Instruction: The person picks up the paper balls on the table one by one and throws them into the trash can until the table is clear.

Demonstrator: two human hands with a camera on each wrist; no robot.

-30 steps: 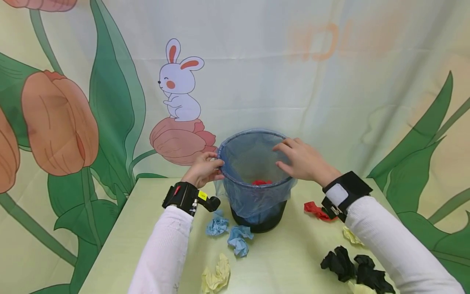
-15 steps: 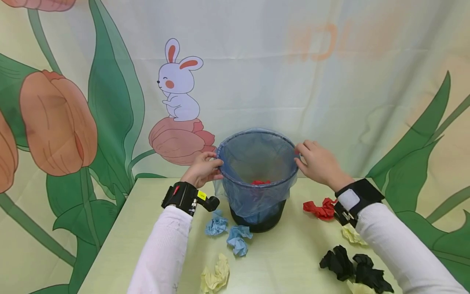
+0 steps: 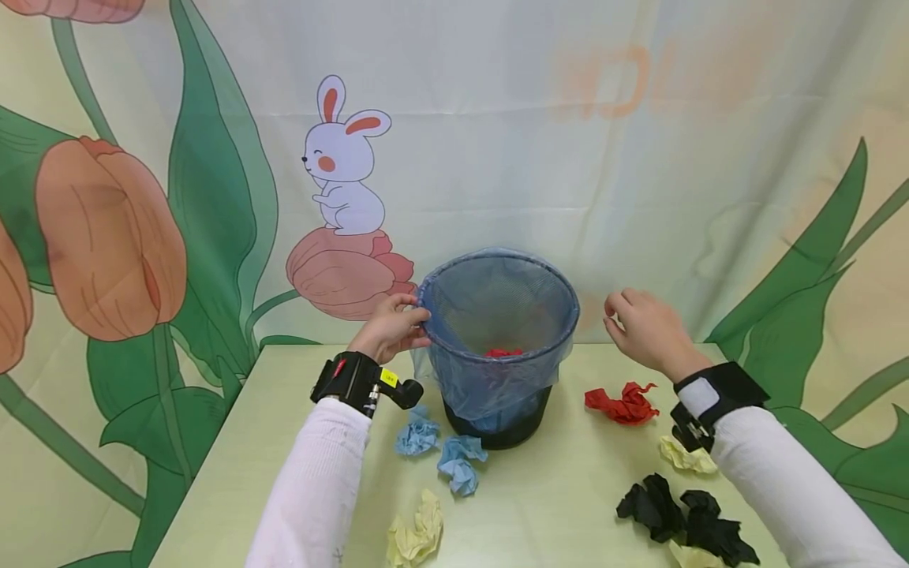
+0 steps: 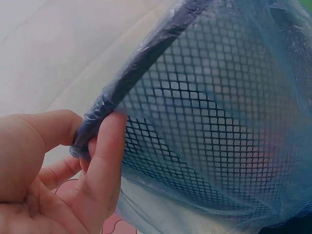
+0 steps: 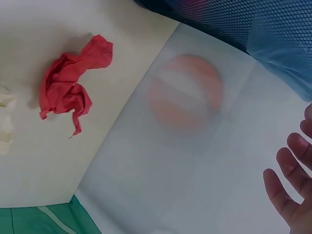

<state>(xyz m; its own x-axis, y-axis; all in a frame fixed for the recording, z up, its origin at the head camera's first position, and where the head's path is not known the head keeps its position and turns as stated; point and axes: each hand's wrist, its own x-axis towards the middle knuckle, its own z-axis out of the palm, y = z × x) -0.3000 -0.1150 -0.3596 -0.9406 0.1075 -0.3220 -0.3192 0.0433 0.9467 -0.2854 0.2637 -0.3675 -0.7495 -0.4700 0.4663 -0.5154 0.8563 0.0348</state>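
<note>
A black mesh wastebasket (image 3: 497,426) stands at the back of the table, lined with a translucent blue bag (image 3: 483,386) folded over its rim. Red crumpled paper (image 3: 504,353) shows inside it. My left hand (image 3: 392,325) pinches the bag-covered rim on the left side; in the left wrist view the thumb and fingers (image 4: 108,146) close round the rim. To the right of the basket, my right hand (image 3: 649,331) hovers apart from the rim, fingers loosely bent and holding nothing. Below that hand lies a red crumpled paper (image 3: 622,404) on the table.
Two blue paper balls (image 3: 461,464) lie before the basket, with a yellow one (image 3: 415,530) nearer the front. At the right are black crumpled papers (image 3: 652,507) and another yellow paper (image 3: 687,455). A printed curtain (image 3: 497,158) hangs close behind the table (image 3: 540,513).
My right hand has moved from over the basket's opening to its right rim, then away to the right. The left hand keeps its hold on the rim.
</note>
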